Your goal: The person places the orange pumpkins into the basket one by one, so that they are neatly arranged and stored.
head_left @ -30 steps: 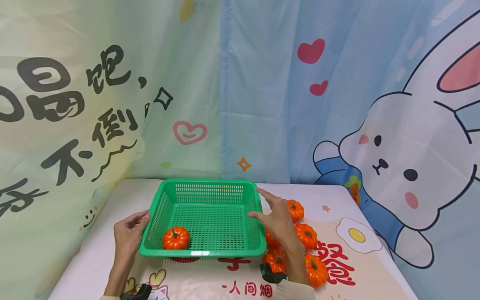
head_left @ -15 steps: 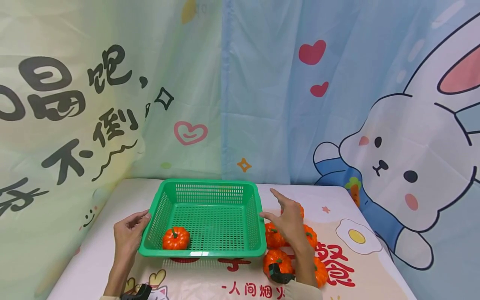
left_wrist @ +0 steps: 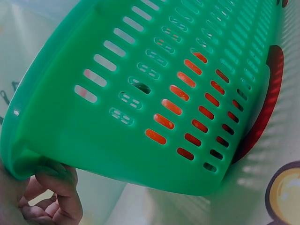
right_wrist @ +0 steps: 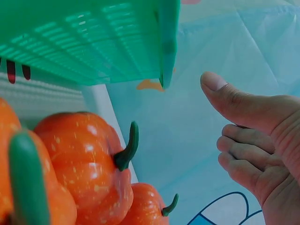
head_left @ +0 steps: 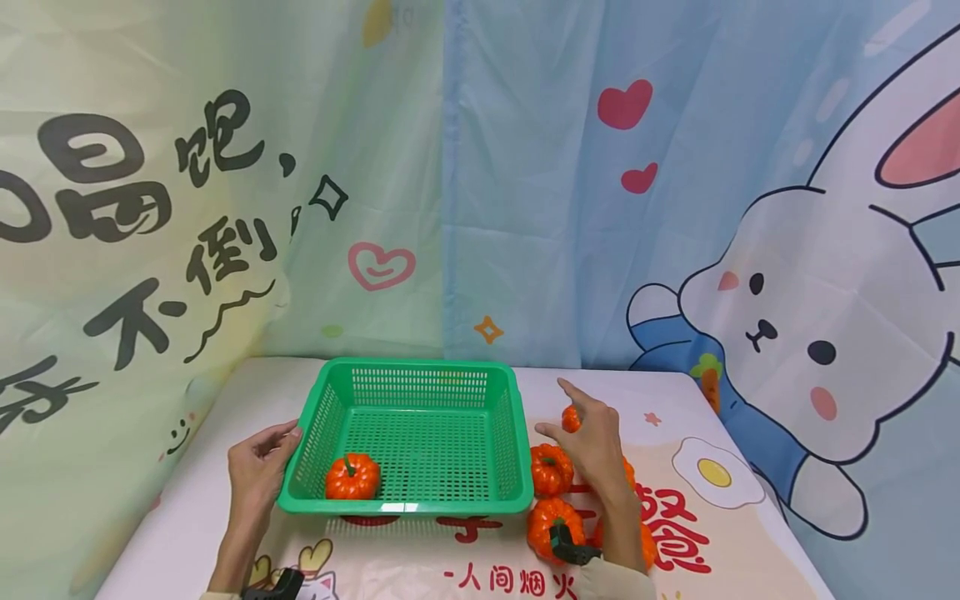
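Note:
A green slotted plastic basket [head_left: 405, 506] stands on the table with a small orange toy pumpkin [head_left: 352, 477] in its near left corner. My left hand [head_left: 258, 458] grips the basket's left rim; in the left wrist view its curled fingers [left_wrist: 61, 185] show at the rim's underside. Off the basket's right side, my right hand [head_left: 592, 433] is held with thumb and fingers spread and nothing between them. Below and around it lie several more pumpkins, including a near one [head_left: 553, 525] and one beside the basket wall [head_left: 551, 469]. My right forearm partly covers others.
A printed cloth [head_left: 495, 575] with red characters and a fried egg picture [head_left: 712, 471] covers the table. Behind the table hangs a curtain [head_left: 517, 208] with a cartoon rabbit. Both wrists wear dark straps, such as the right strap [head_left: 573, 550].
My right hand has moved right, from over the basket's right rim to out above the pumpkins. The left hand, the basket and the pumpkin inside have stayed put.

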The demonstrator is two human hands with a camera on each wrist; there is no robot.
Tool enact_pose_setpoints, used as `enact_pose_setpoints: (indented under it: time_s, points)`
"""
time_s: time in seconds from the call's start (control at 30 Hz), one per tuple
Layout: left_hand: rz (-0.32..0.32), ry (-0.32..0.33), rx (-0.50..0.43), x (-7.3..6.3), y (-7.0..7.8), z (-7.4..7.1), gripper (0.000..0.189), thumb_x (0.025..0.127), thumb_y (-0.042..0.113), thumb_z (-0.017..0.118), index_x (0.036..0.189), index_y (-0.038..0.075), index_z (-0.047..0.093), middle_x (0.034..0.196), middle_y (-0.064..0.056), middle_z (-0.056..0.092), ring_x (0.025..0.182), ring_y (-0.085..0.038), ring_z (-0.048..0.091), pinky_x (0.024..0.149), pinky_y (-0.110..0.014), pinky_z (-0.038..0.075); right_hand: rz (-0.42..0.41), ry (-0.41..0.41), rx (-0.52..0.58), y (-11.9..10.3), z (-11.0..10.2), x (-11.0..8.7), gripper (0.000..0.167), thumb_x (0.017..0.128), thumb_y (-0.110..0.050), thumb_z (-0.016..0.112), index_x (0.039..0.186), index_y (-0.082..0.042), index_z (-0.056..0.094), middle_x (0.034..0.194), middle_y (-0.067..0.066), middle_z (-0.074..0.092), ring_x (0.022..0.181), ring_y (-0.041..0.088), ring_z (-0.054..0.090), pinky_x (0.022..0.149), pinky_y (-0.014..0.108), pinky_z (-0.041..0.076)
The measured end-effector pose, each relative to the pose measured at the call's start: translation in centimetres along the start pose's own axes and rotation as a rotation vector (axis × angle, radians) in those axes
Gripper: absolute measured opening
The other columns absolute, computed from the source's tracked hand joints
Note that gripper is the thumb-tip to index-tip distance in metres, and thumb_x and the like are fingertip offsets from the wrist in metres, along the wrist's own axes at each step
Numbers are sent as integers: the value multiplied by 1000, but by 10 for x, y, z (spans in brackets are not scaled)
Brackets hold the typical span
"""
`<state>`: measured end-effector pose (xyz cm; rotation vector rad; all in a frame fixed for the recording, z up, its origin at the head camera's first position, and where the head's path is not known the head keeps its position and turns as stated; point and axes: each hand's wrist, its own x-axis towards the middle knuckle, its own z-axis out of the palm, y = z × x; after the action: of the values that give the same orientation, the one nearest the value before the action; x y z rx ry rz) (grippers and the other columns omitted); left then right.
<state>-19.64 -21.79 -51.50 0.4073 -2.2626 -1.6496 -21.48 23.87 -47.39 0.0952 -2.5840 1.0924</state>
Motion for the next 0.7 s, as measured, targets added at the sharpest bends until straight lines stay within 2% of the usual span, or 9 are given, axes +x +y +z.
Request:
enact_pose_setpoints:
  time_s: [0.23, 0.33, 0.47, 0.7]
  points:
    - [0, 2, -11, 0, 1, 0, 32, 108, 19, 70, 130, -3, 77, 89, 12, 73, 74, -1, 65, 69, -14, 56, 29, 2, -10, 11, -4, 2, 81, 87, -14, 94, 158, -5, 56, 158, 24, 59, 143, 51, 60, 112, 62, 51]
    - [0, -1, -14, 0, 1, 0, 32, 108, 19, 70, 130, -3, 76, 89, 12, 73, 74, -1, 65, 69, -14, 56, 53, 1, -19, 16, -6, 3, 82, 87, -14, 94, 159, -4, 55, 157, 25, 60, 142, 51, 60, 112, 61, 53]
    - [0, 0, -10, 0, 1, 0, 31, 108, 18, 70, 130, -3, 77, 90, 10, 74, 74, -1, 65, 69, -14, 56, 68, -1, -38, 22, -6, 4, 83, 88, -14, 93, 160, -3, 53, 157, 26, 60, 143, 52, 58, 114, 63, 51]
    - [-7, 3, -20, 0, 1, 0, 31, 108, 18, 71, 130, -3, 77, 86, 13, 72, 72, -2, 64, 67, -15, 55, 89, 0, -61, 31, -6, 5, 88, 86, -13, 94, 161, -1, 50, 156, 29, 59, 145, 55, 55, 116, 67, 46]
